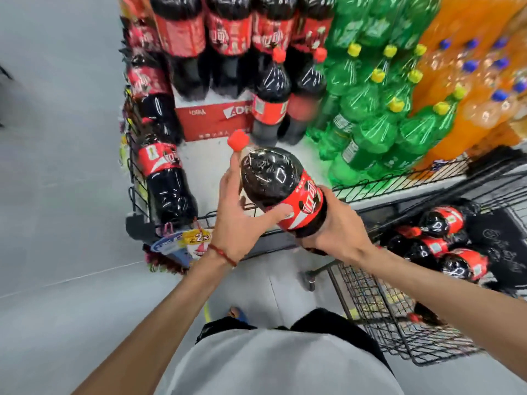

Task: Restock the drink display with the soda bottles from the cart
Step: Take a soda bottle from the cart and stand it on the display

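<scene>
Arms reach forward from the lower corners of the view and meet on one cola bottle (273, 178), carried between the two hands above the front edge of the drink display (205, 163). The left hand (238, 220), with a red string bracelet (224, 253) at its wrist, cups the bottle's shoulder: the fingers run up its far side toward the neck and the thumb lies across the top of the red label. The right hand (336, 229) wraps round the lower body, fingers curled beneath it near the base. The bottle is tilted, its red cap (238, 140) pointing up and away toward the shelf. It hangs over a bare white patch of the display floor, in front of two upright cola bottles (271, 106), with green bottles (370, 124) just to the right and orange bottles (470, 95) beyond those. To the right of the hands stands the wire cart (370, 303), with more cola bottles lying on their sides inside it (442, 220).
</scene>
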### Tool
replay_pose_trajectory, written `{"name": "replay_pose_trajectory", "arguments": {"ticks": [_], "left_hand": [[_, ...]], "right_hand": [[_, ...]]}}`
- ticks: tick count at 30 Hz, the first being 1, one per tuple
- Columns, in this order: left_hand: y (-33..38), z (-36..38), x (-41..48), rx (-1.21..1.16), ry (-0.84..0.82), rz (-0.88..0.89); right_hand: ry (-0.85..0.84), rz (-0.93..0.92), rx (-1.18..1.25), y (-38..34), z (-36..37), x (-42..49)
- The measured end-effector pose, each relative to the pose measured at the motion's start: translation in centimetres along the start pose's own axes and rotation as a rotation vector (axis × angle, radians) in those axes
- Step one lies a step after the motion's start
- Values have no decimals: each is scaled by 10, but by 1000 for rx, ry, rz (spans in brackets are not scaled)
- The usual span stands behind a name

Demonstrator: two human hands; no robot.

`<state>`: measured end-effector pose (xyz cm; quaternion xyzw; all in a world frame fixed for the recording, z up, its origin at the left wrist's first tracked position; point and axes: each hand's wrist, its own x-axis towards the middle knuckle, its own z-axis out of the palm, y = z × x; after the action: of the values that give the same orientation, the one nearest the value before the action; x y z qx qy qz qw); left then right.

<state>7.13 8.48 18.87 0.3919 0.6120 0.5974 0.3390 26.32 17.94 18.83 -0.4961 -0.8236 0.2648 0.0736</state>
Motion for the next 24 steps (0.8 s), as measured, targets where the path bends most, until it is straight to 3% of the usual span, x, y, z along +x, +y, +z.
{"name": "replay_pose_trajectory", "arguments": {"ticks": [11,15,24], "left_hand": [[39,-35,72,60,159,224],[36,-37,103,90,243,228],[0,-40,191,404,176,88]], "right_hand": [[105,-181,84,-72,-6,78],[83,-179,142,-79,1,121],[-8,-42,404,-61,66,219]]}}
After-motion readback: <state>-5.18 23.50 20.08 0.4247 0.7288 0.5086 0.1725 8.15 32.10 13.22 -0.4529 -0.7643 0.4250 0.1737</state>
